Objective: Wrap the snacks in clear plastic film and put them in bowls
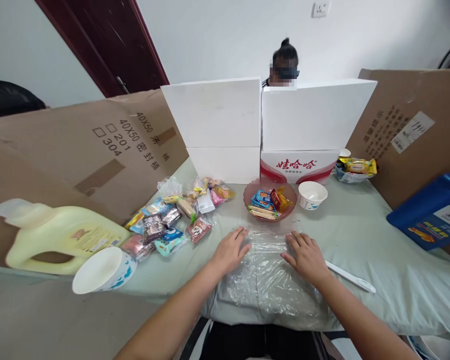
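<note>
My left hand [230,250] and my right hand [305,256] both lie flat, palms down, fingers stretched out, on a sheet of clear plastic film [266,277] spread over the pale green cloth at the table's near edge. Neither hand grips anything. Just beyond my fingers stands a pink translucent bowl [270,199] holding small wrapped snacks. To its right is an empty white paper bowl [312,194]. A heap of small snack packets [175,215] lies beyond and to the left of my left hand.
A yellow jug [55,235] and a tipped paper cup [104,270] lie at left. A white utensil [350,277] lies right of my right hand. A blue box [433,212] sits far right. White boxes [262,120] and cardboard panels wall the table; a person sits behind them.
</note>
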{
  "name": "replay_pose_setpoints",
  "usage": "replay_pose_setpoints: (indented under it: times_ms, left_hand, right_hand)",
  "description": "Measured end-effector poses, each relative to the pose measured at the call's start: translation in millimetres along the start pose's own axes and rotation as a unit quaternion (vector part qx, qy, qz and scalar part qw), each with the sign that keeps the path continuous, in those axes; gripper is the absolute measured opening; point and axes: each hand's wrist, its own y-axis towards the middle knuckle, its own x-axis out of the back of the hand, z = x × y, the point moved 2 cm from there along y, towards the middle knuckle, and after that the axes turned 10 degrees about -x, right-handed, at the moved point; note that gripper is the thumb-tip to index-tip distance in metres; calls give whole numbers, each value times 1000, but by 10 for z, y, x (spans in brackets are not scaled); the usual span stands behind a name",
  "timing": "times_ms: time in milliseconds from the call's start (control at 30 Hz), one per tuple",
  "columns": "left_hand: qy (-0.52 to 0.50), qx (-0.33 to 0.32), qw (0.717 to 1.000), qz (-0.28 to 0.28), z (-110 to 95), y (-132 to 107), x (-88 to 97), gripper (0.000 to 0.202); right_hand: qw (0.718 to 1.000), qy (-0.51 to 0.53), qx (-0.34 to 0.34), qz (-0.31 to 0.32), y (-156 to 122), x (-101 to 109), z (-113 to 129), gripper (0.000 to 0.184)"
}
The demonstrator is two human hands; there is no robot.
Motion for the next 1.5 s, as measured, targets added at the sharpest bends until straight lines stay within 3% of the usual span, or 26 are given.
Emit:
replay_pose_setpoints:
  times_ms: [133, 233, 300, 367, 467, 567, 700, 767, 900, 1033, 1200, 1367, 1500]
  left_hand:
    - [65, 81, 994, -19, 79, 211, -46, 44]
    - [75, 108, 990, -43, 81, 131, -21, 39]
    - [48, 60, 994, -75, 32, -59, 46, 31]
    - [-20, -57, 994, -87, -66, -323, 115, 26]
    - [-101, -204, 974, -17, -210, -737, 136, 38]
    - [-110, -217, 969, 29, -262, -1005, 91, 33]
    - [-192, -186, 964, -2, -305, -1099, 141, 20]
    - [-250, -136, 959, 5, -316, -1070, 203, 17]
    - [-314, 16, 949, 12, -232, -849, 254, 13]
    - [-223, 107, 968, -49, -96, -497, 167, 9]
    - [-165, 104, 981, -14, -78, -339, 14, 9]
    - [-226, 133, 965, -17, -85, -393, 48, 10]
    - [-227, 128, 965, -9, -65, -371, 37, 13]
  right_hand:
    - [1000, -6, 28, 10, 115, -132, 21, 72]
    - [1000, 5, 21, 6, 104, -92, 2, 67]
    - [998, 41, 33, -24, -12, 63, -22, 60]
    - [991, 102, 83, -36, -230, 261, -42, 59]
    - [960, 171, 214, 59, -679, 424, -58, 74]
    - [950, 157, 245, 115, -1069, 357, -118, 63]
    - [955, 174, 224, 90, -1301, 241, -203, 38]
    - [952, 222, 183, 106, -1309, 266, -219, 31]
    - [946, 307, 3, 108, -1116, 338, -228, 31]
    - [957, 241, -150, 56, -810, 223, -211, 39]
    - [976, 154, -153, 20, -735, 38, -170, 37]
    - [972, 181, -151, -2, -820, 19, -214, 40]
    - [979, 139, -148, -20, -798, -21, -228, 40]
